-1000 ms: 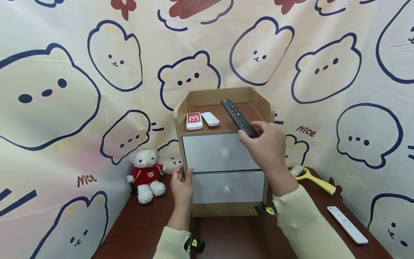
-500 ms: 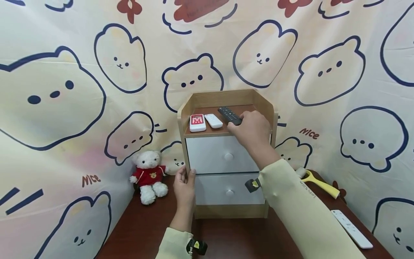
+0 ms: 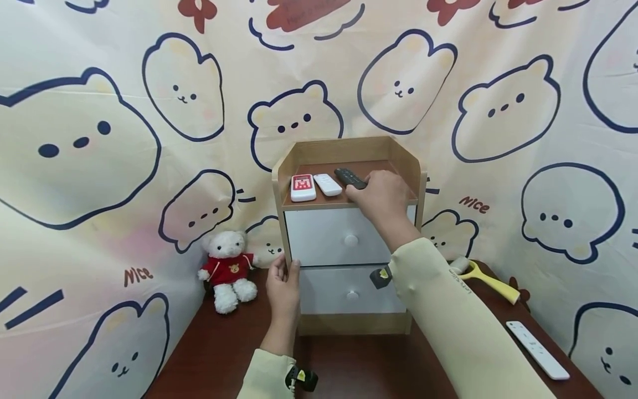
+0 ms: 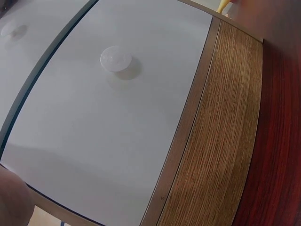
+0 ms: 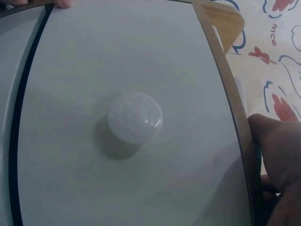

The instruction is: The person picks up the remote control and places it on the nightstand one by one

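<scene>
A small wooden cabinet (image 3: 324, 233) with two white drawers stands in the middle of the head view. My right hand (image 3: 382, 200) holds the near end of a black remote control (image 3: 349, 178), which lies low on the brown top shelf. To its left on that shelf are a white remote (image 3: 327, 185) and a white remote with a red face (image 3: 303, 188). My left hand (image 3: 283, 288) holds the cabinet's left side, thumb at the front edge and fingers around the side. Its thumb (image 4: 13, 200) shows at the corner of the left wrist view.
On the dark red table (image 3: 219, 354), a white teddy bear (image 3: 231, 269) in a red sweater sits left of the cabinet. At right lie a yellow-handled tool (image 3: 490, 281) and a long white remote (image 3: 537, 350). A patterned cloth (image 3: 399, 83) hangs behind.
My right hand has lowered the black remote from above the cabinet's front onto the top shelf, right of the white remote. The left hand keeps its place on the cabinet's side.
</scene>
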`<action>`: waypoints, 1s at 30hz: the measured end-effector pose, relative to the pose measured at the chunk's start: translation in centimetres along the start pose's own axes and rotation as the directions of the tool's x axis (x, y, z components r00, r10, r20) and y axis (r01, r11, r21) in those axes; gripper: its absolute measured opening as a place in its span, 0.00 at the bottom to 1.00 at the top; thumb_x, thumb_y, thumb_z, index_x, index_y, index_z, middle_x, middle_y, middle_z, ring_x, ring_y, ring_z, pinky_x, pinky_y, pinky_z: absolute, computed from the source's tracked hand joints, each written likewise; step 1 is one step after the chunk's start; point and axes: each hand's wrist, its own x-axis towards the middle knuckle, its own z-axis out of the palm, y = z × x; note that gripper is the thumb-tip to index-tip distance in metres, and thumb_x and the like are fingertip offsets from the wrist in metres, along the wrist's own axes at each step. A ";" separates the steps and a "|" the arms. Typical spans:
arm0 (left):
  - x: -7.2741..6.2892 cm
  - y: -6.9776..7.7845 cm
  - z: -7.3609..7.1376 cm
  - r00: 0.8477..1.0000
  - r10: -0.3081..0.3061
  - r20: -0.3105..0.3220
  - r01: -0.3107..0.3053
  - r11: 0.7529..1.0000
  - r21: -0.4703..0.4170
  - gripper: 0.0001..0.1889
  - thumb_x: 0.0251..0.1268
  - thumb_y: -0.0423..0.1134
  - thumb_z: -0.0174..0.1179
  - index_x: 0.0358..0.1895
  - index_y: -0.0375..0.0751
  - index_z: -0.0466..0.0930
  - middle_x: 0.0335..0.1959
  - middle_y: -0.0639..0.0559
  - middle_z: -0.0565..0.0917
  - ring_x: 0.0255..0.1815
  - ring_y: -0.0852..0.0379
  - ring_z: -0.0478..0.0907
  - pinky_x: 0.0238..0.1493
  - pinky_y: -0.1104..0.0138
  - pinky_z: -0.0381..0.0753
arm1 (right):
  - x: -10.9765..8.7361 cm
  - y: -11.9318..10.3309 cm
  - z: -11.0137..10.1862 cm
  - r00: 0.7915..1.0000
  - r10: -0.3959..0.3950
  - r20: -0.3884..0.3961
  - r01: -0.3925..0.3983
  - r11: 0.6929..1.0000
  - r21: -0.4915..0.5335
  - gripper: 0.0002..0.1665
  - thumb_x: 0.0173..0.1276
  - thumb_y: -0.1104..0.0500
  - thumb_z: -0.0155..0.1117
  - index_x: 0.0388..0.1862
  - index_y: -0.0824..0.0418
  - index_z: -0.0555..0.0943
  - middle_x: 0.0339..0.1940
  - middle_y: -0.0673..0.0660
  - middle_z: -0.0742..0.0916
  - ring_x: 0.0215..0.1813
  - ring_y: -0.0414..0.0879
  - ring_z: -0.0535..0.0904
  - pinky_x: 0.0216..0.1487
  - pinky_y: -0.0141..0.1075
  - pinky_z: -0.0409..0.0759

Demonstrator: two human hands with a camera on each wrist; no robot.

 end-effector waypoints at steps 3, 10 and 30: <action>0.1 0.2 0.0 1.000 0.002 0.003 -0.002 1.000 -0.001 0.25 0.81 0.34 0.65 0.74 0.34 0.73 0.77 0.37 0.77 0.81 0.44 0.70 0.85 0.47 0.66 | 0.1 -0.1 0.1 1.000 -0.009 -0.009 0.009 1.000 0.018 0.31 0.68 0.33 0.67 0.44 0.61 0.91 0.35 0.57 0.88 0.39 0.54 0.80 0.37 0.42 0.73; 0.0 0.3 0.2 1.000 0.018 -0.001 -0.018 1.000 0.000 0.25 0.81 0.35 0.66 0.74 0.34 0.74 0.77 0.35 0.77 0.81 0.42 0.71 0.84 0.46 0.67 | 0.1 -0.1 0.3 1.000 -0.010 0.002 0.010 1.000 0.020 0.35 0.70 0.30 0.66 0.46 0.61 0.91 0.35 0.58 0.87 0.39 0.54 0.80 0.38 0.42 0.74; 0.0 0.2 0.1 1.000 0.009 -0.004 -0.009 1.000 -0.007 0.25 0.81 0.34 0.66 0.74 0.33 0.74 0.77 0.35 0.77 0.81 0.43 0.71 0.84 0.47 0.68 | -1.7 1.5 -0.6 0.994 -0.109 -0.014 0.110 0.992 0.061 0.38 0.81 0.35 0.51 0.63 0.64 0.87 0.54 0.64 0.90 0.53 0.58 0.85 0.49 0.50 0.86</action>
